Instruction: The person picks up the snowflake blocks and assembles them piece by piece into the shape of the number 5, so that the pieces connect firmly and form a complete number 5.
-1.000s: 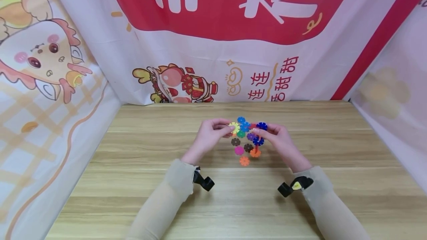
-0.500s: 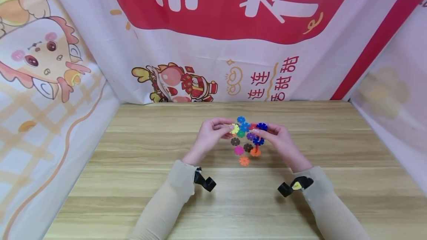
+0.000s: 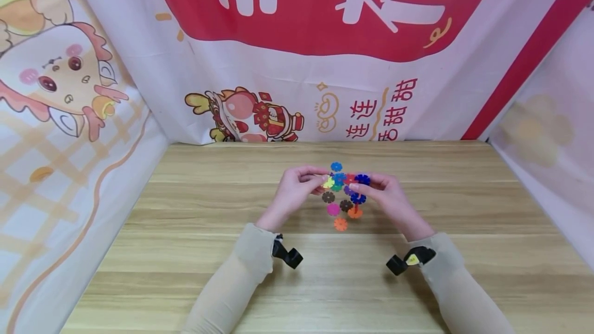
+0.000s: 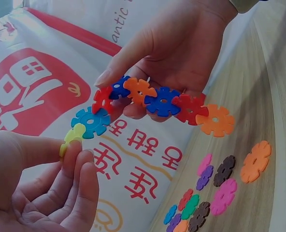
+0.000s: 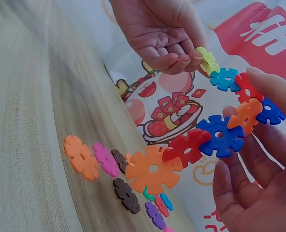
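Note:
My left hand [image 3: 299,185] pinches a yellow snowflake disc [image 4: 73,137] between thumb and finger. My right hand [image 3: 389,194] grips a chain of slotted snowflake discs, thumb near a red disc [image 4: 102,100] and fingers behind the blue disc [image 5: 221,135]. From the light blue disc [image 5: 224,79] at one end, the chain runs through red, blue and orange pieces to an orange disc [image 4: 215,120] at the other. The yellow disc meets the light blue one edge to edge, its rim overlapping a slot there. Both hands are raised above the wooden table [image 3: 339,282].
Loose snowflake discs lie on the table below the hands, among them a pink disc [image 3: 333,210], a brown disc [image 3: 328,197] and an orange disc [image 3: 341,224]. A printed cloth [image 3: 287,71] hangs behind the table's back edge, with more cloth at both sides.
The yellow disc has shifted slightly right and toward me, closer to the light blue disc. My right hand's chain end has moved slightly left. The loose discs stay in place.

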The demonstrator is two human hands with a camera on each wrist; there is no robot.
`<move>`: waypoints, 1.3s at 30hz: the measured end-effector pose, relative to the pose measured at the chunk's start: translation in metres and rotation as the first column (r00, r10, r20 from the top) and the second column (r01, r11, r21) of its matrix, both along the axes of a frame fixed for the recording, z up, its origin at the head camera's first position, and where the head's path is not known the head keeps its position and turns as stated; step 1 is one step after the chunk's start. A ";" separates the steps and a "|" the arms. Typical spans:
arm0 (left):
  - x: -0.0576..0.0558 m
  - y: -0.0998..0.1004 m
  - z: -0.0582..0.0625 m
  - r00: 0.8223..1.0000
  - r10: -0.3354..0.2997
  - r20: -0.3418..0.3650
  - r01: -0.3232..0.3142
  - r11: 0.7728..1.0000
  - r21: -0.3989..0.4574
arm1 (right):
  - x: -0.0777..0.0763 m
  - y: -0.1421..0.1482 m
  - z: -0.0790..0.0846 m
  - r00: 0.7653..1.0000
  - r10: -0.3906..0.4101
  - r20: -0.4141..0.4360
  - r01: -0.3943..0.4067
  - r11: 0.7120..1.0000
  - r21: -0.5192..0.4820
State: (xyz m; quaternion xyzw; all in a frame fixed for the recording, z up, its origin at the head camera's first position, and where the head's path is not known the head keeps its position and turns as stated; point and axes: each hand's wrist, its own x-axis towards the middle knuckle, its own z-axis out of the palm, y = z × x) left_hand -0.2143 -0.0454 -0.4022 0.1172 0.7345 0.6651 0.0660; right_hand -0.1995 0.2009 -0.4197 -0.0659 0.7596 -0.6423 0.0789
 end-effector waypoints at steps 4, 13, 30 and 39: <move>0.001 0.001 0.000 1.000 0.001 0.000 -0.001 1.000 -0.012 | 0.000 0.000 -0.002 1.000 0.001 0.000 -0.001 1.000 0.005; 0.001 0.003 -0.001 0.999 0.017 0.036 -0.016 1.000 -0.007 | 0.002 -0.001 -0.002 1.000 0.010 0.000 -0.010 1.000 -0.003; 0.005 0.010 -0.003 1.000 -0.010 0.014 0.010 1.000 -0.020 | 0.002 -0.009 -0.004 0.997 0.033 -0.066 -0.032 0.999 0.013; 0.006 0.010 -0.002 1.000 -0.019 0.021 0.020 0.999 -0.038 | 0.002 -0.010 -0.005 0.999 -0.022 -0.041 0.021 1.000 -0.011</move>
